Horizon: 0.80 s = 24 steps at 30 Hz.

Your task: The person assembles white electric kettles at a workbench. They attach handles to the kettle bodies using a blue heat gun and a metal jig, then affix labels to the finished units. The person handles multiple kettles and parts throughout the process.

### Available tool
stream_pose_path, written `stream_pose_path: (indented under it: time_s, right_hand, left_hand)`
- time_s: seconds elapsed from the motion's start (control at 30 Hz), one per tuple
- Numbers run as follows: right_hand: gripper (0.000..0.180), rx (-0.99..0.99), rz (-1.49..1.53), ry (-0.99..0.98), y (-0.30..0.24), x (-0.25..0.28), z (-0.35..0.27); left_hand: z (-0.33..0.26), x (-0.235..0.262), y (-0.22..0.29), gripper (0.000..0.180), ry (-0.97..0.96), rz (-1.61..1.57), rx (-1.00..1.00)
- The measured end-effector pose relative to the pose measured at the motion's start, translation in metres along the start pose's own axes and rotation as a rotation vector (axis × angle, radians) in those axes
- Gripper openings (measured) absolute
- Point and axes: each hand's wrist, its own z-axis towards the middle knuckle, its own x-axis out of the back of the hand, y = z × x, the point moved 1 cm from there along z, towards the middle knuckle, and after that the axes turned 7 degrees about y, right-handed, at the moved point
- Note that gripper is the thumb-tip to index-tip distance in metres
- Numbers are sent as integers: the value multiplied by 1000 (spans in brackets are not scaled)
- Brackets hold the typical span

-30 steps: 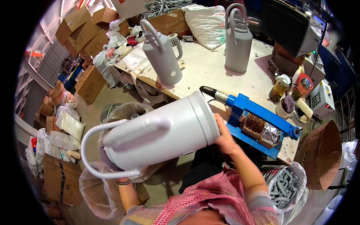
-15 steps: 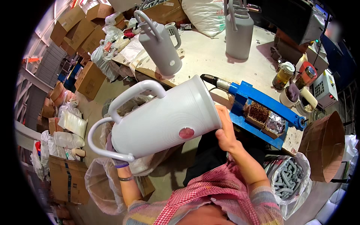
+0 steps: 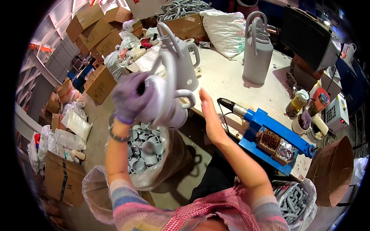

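Gloved left hand [image 3: 130,98] clamps its fingers on a grey jug [image 3: 163,106], mid-air near the counter [image 3: 219,73]; right hand [image 3: 212,119] empty, fingers extended. Apparently a repositioning step; the next move calls for steadiness.

Grey jug [image 3: 177,118] (blurred), aslant, midair

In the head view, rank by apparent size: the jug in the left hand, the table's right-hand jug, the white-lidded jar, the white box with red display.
1. Held jug, table jug: unranked; the held one is nearer, blurred and partly covered.
2. White box
3. White-lidded jar
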Motion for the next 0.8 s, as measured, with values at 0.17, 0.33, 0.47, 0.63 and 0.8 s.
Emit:
stream_pose_path:
  time_s: [0.17,0.33,0.47,0.63,0.8]
  right_hand:
    - [98,156,-33,-311,-83,-56,88]
    - [91,110,-410,35,-73,17,149]
    - [65,194,-560,479,-46,147,238]
    - [55,37,-423,600,-45,241,331]
    - [37,-149,-173,488,-58,249,349]
  left_hand:
    - [12,-132,-40,27,-123,-383,226]
    - [53,-190,-62,30,-296,122,140]
    - [77,-220,-87,37,-329,89,364]
    - [85,-271,-116,36,-181,151,414]
    - [104,-310,-121,47,-71,174,513]
